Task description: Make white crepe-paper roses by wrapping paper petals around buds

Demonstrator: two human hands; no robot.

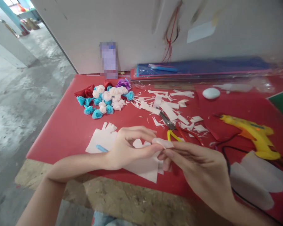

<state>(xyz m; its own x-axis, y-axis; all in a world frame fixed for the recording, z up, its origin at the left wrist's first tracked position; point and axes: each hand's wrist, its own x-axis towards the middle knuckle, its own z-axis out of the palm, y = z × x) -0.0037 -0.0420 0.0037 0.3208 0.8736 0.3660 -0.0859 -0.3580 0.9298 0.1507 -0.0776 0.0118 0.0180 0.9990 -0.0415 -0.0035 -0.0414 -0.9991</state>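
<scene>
"How does the near edge look?"
"White paper sheets [143,171] lie below the left hand [128,149], close to the near edge of the bench [54,135]. Red surface runs from them toward the near-left corner."
"And the small paper piece [165,143]?"
"Raised above the bench, at the fingertips of the left hand and the right hand [204,168], between the two."
"How are they holding it?"
"The left thumb and forefinger pinch one end, an open loop behind them. The right thumb and fingers are pressed together on the other end."
"Farther off?"
"Cutters [171,125] just past the fingers, by paper scraps [168,110]; then paper flowers [106,95] toward the far-left corner."
</scene>
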